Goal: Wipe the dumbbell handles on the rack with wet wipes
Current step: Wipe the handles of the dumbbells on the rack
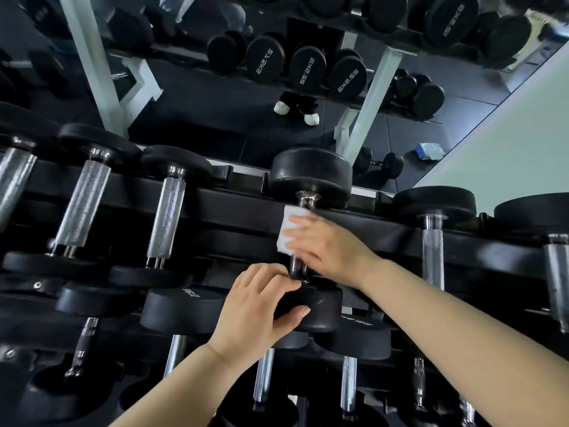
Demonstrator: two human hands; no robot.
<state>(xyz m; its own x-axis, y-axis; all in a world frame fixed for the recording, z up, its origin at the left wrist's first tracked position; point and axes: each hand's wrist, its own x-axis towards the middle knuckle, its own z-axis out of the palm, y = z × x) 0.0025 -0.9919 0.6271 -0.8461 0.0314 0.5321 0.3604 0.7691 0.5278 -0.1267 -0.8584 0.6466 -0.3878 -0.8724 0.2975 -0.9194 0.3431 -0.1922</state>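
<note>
Head view, so: the dumbbell handle (298, 268) being cleaned sits about dead centre, on the top tier of the rack (215, 204). Its long axis runs pretty much 12 to 6, with the far head (311, 177) at 12 and the near head (321, 306) at 6. A white wet wipe (289, 231) is wrapped over the upper half of the bar.

The right grip (328, 246) comes in from 4 o'clock and is the one on the job. Its fingers are curled over the wipe, clamping it to the handle, though they're a bit blurry. The left grip (258, 306) comes up from 7 o'clock, fingers and thumb hooked round the near head, I'd guess to steady it.

Bare chrome still shows just below the wipe toward 6, so I reckon the next stroke slides straight down along the bar toward the left grip.

More knurled handles sit at 9 (166, 220) and at 3 (432, 241), neither with a wipe on it.
</note>
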